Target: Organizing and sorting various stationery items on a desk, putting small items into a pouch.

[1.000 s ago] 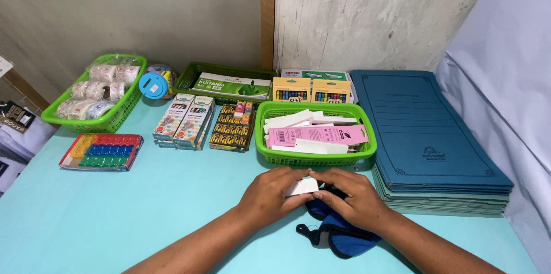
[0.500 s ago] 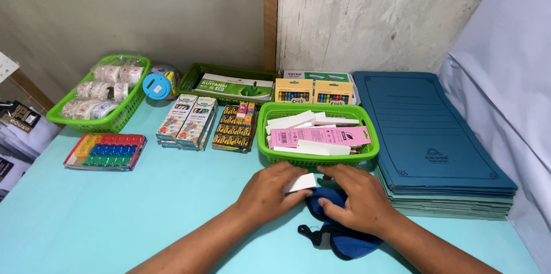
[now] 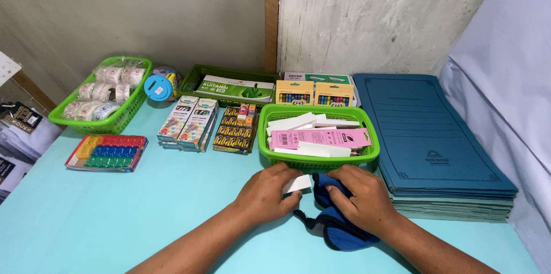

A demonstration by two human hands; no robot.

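My left hand (image 3: 268, 192) is closed on a small white eraser-like block (image 3: 298, 183) on the light blue table, just in front of a green basket (image 3: 317, 162). My right hand (image 3: 360, 197) grips the top of a dark blue fabric pouch (image 3: 336, 229) that lies on the table beside the block. The basket holds pink and white flat packets (image 3: 319, 137). Both hands sit close together, nearly touching.
A thick stack of blue folders (image 3: 431, 142) fills the right side. Crayon boxes (image 3: 313, 93), pencil boxes (image 3: 189, 122), a pack of small items (image 3: 236, 127), a green tray with a booklet (image 3: 232, 87), a basket of tape rolls (image 3: 103, 99) and coloured clips (image 3: 108, 152) lie behind and left.
The hands stay on the white block and blue pouch; the left hand has pulled slightly away from the right, and more of the block shows between them.
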